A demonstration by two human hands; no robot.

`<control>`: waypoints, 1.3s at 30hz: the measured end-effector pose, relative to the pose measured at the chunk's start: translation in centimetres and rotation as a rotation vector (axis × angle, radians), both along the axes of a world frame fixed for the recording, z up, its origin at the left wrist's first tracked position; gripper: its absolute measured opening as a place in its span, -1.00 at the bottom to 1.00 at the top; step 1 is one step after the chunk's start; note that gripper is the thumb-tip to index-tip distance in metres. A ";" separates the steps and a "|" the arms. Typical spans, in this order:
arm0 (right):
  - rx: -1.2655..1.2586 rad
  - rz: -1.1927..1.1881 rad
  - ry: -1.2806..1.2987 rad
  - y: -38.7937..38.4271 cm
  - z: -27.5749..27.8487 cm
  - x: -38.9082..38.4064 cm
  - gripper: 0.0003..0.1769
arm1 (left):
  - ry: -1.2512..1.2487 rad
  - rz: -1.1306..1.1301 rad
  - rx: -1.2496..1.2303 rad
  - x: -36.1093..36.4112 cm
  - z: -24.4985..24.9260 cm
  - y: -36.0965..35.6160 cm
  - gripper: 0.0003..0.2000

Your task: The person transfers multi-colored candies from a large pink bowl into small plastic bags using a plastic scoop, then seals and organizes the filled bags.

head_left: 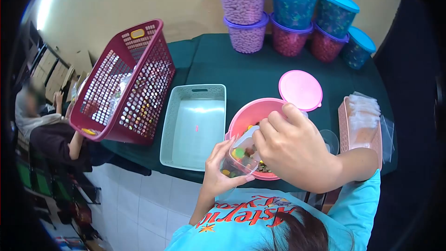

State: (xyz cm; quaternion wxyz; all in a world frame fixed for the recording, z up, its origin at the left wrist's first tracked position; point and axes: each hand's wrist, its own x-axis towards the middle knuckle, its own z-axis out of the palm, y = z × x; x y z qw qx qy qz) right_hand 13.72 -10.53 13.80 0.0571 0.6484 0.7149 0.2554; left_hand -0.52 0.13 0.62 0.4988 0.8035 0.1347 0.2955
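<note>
My left hand (217, 169) is wrapped around a small clear plastic container (231, 168) with colourful sweets inside, tilted over the near rim of a pink tub (237, 120). My right hand (295, 151) is closed in a fist on a whitish translucent scoop (249, 138), whose mouth meets the container. Green, yellow and brown pieces show at the scoop's mouth. Its handle is hidden in my fingers. More small mixed pieces lie in the pink tub, largely covered by my hands.
Left of the tub stand a pale green basket (168, 155) and a tall maroon basket (160, 42) holding packets. A pink lid (300, 90) lies behind the tub; a pink basket of plastic bags (344, 128) is right. Lidded tubs (292, 9) line the wall. Another person (51, 130) sits left.
</note>
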 end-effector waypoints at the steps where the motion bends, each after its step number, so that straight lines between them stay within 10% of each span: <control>1: 0.021 -0.034 0.000 -0.1 0.2 -0.4 -0.91 | 0.003 -0.024 -0.003 0.1 -0.1 0.3 -0.14; 10: 0.050 -0.410 0.299 -1.3 1.2 1.1 -0.82 | -0.032 -0.223 -0.242 0.0 -1.8 3.7 -0.16; 15: -0.362 -0.485 0.321 -0.5 -5.3 4.3 -0.58 | -0.106 -0.213 -0.551 -0.4 -1.8 4.7 -0.11; 24: -0.383 -0.742 0.286 3.4 -13.2 5.8 -0.65 | -0.113 -0.266 -0.535 -1.6 -2.2 3.9 -0.12; 39: -0.314 -0.288 -0.007 6.8 -17.8 5.6 -0.92 | 0.003 -0.194 -0.449 -3.8 -4.1 -1.8 -0.19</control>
